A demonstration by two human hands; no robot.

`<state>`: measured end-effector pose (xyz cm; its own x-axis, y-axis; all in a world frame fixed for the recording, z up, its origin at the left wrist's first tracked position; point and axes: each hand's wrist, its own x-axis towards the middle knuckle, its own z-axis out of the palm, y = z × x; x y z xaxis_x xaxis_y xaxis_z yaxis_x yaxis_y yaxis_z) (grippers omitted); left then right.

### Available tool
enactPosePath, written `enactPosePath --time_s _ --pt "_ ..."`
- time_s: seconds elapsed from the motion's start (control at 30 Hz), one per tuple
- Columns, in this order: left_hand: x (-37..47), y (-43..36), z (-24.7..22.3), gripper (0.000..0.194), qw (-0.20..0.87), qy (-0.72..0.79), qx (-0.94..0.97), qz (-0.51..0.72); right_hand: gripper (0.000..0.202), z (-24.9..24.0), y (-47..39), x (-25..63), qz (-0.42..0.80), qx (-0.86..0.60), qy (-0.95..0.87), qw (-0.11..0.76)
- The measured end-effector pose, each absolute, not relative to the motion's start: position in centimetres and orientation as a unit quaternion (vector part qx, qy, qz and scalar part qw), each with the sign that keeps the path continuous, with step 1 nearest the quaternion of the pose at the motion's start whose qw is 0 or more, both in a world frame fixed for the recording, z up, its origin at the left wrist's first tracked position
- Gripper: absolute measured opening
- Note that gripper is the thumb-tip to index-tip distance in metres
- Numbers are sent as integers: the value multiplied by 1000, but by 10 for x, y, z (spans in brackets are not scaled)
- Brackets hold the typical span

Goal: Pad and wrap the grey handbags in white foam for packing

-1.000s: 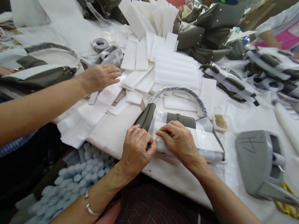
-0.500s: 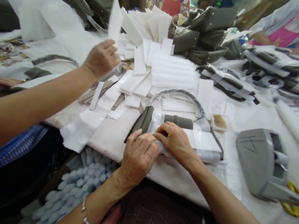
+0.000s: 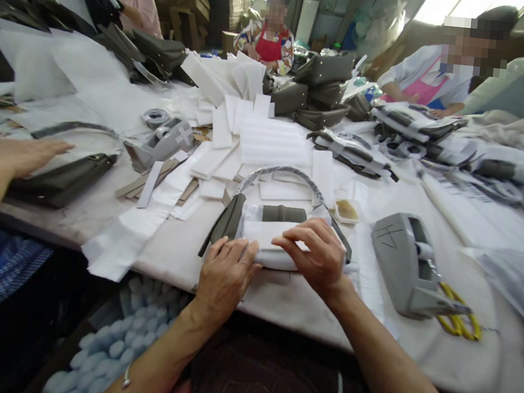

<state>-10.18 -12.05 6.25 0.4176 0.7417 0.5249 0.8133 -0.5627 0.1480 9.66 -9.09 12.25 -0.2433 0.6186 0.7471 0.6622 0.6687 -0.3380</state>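
Observation:
An olive-grey handbag [image 3: 228, 221] lies on the table in front of me, its arched handle [image 3: 287, 172] wrapped in clear film. A white flat piece [image 3: 263, 230] covers part of its front. My left hand [image 3: 230, 267] rests on the bag's lower left, fingers stretched side by side. Over the right part of the white piece is my right hand [image 3: 319, 248], thumb and fingertips pinched together. Whatever may be between those fingertips is too small to make out.
A grey tape dispenser [image 3: 397, 259] and yellow-handled scissors [image 3: 458, 320] lie to my right. White foam sheets [image 3: 274, 142] and stacked bags [image 3: 327, 73] are behind the bag. At left, a co-worker's hand [image 3: 25, 155] is over another handbag [image 3: 66, 181]. White rolls [image 3: 123, 331] sit below the table edge.
My right hand has moved right, away from my left hand, across the bag's front. The co-worker's hand has dropped back left to the other bag. My view has tilted up.

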Motion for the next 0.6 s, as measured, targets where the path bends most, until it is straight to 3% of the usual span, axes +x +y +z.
enactPosePath --time_s 0.17,0.6 --pt "-103 -119 61 31 83 -454 -839 -287 19 145 -130 146 -90 -347 -809 466" --pt "-104 -119 66 32 107 -454 -846 -258 16 125 -149 160 -59 -397 -761 511"
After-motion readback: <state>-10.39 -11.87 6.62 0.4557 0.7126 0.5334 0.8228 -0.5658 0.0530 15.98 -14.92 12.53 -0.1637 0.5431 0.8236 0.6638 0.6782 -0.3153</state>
